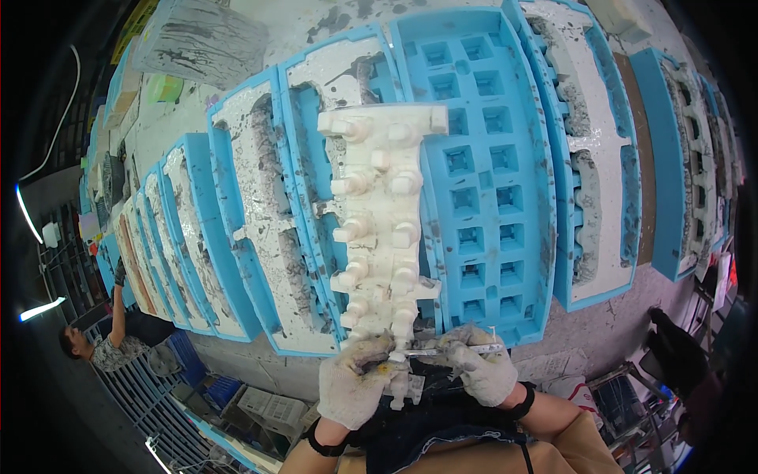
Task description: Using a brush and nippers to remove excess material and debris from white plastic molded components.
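A long cream-white cast piece [380,213] with rows of square-topped knobs lies lengthwise before me, across blue moulds. Its near end reaches down to my body. My left hand [353,385], in a dirty white knitted glove, has its fingers curled against that near end, on the left side. In my right hand [480,371], gloved the same way, is a slim silver knife-like tool [430,351], held sideways. The tool's tip points left and meets the cast piece close to my left fingers; the exact contact is too small to make out.
A blue mould [474,174] with square pockets stands right of the piece. Blue moulds with white, grey-smeared fillings [257,182] line the left, and another [604,197] the right. A grey-streaked block [201,43] sits far left. Another person [118,347] works at the far left.
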Demonstrator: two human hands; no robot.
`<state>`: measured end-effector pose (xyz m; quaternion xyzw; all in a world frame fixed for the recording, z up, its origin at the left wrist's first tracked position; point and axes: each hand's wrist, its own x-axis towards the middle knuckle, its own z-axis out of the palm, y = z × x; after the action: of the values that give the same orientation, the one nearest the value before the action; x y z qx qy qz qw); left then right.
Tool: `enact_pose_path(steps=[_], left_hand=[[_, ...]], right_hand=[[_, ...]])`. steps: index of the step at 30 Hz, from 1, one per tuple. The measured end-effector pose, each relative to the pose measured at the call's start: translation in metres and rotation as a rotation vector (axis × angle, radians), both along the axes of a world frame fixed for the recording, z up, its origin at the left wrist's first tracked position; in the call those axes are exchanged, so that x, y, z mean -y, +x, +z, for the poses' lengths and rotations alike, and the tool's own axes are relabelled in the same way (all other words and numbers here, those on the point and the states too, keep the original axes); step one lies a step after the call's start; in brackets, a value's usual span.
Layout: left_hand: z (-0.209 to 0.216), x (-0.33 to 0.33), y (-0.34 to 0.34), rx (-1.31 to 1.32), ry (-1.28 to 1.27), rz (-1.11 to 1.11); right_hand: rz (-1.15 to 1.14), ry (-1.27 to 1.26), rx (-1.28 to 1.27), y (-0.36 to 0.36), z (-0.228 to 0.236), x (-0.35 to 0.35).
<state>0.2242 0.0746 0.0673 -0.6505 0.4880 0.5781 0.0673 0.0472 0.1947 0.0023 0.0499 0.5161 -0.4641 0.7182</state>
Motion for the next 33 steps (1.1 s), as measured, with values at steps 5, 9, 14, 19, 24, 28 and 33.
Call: enact_pose_path(steps=[5,9,14,19,24,28,33], left_hand=[[-0.001,0.002,0.001,-0.017,-0.038,-0.073],[-0.007,-0.001,0.008,-0.07,-0.138,-0.161],[-0.002,0.001,0.002,-0.05,-0.09,-0.111],[-0.005,-0.003,0.005,-0.042,-0.034,-0.059],[-0.008,-0.005,0.008,-0.028,0.016,-0.002],[-0.007,-0.003,0.006,-0.058,0.02,0.033],[-0.008,-0.003,0.009,-0.085,-0.01,-0.049]], right_hand=[[-0.011,-0.06,-0.042,0.003,-0.002,0.0],[-0.034,-0.043,0.014,0.002,0.0,0.002],[0.006,-0.004,0.068,0.0,-0.004,-0.002],[-0.094,-0.071,0.07,0.004,-0.004,-0.001],[-0.1,-0.08,0.024,0.005,-0.002,0.001],[-0.094,-0.069,0.058,0.002,-0.005,-0.001],[-0.108,-0.088,0.11,-0.001,-0.003,0.0]])
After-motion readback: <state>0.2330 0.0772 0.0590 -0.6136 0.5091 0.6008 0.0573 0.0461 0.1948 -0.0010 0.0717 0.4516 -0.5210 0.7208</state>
